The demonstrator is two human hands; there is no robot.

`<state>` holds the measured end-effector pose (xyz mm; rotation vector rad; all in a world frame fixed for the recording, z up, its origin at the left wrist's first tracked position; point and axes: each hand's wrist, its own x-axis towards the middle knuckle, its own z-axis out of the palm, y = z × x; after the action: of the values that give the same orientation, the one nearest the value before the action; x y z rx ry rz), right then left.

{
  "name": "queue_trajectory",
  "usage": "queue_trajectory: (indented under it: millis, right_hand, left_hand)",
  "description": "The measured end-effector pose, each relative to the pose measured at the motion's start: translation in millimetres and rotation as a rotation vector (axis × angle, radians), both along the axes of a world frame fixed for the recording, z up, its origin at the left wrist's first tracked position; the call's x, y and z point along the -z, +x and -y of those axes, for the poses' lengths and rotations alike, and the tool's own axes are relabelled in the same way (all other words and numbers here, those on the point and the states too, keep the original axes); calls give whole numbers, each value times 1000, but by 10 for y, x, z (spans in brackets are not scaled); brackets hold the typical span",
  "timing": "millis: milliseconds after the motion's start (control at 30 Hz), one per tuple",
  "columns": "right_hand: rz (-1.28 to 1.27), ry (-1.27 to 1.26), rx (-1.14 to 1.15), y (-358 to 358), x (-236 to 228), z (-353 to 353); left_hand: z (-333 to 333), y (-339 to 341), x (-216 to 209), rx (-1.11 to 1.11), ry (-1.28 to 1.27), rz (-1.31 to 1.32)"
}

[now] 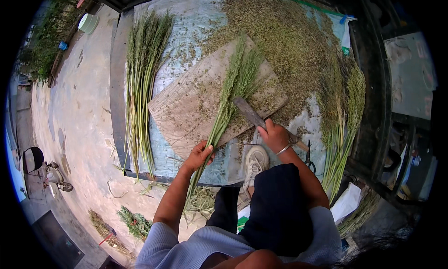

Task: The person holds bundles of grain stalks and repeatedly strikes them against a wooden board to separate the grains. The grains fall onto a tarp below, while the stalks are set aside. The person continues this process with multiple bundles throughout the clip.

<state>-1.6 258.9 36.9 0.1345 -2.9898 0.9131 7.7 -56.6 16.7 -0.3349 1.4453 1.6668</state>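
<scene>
My left hand (198, 158) is closed around the stems of a bundle of green seed-headed stalks (226, 105). The bundle's feathery tops lie across a worn wooden board (175, 112) strewn with loose seed. In my right hand (275, 137) is a dark wooden stick (248, 111), gripped near its lower part. Its thick far end is right beside the stalks; whether it touches them I cannot tell. Beyond the board spreads a heap of brownish-green loose seed (284, 31).
A pale blue sheet (179, 33) lies beneath everything. More stalks (140, 91) lie at the left; a further pile (343, 124) lies at the right. Black-handled scissors (309, 158) rest near my right forearm. My shoe (255, 164) is on the sheet. Cut stems (200, 202) litter the ground.
</scene>
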Motion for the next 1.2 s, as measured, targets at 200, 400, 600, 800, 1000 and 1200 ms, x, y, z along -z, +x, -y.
queue_trajectory:
  millis: [200, 400, 600, 800, 1000, 1200]
  right_hand:
    - [5, 55, -4, 51, -29, 48]
    - [25, 61, 29, 100, 73, 32]
    - [3, 86, -5, 189, -50, 126]
    - [-129, 53, -274, -162, 38, 378]
    - [-39, 355, 86, -1261, 25, -487]
    - [-167, 118, -147, -711, -241, 56]
  left_hand:
    - [17, 31, 28, 10, -84, -122]
    - [-149, 139, 23, 32, -192, -210]
    - [-117, 68, -18, 177, -247, -183]
    - [-122, 109, 172, 266, -472, -443]
    - [-198, 82, 99, 265, -577, -509]
    - [-109, 90, 126, 128, -294, -162]
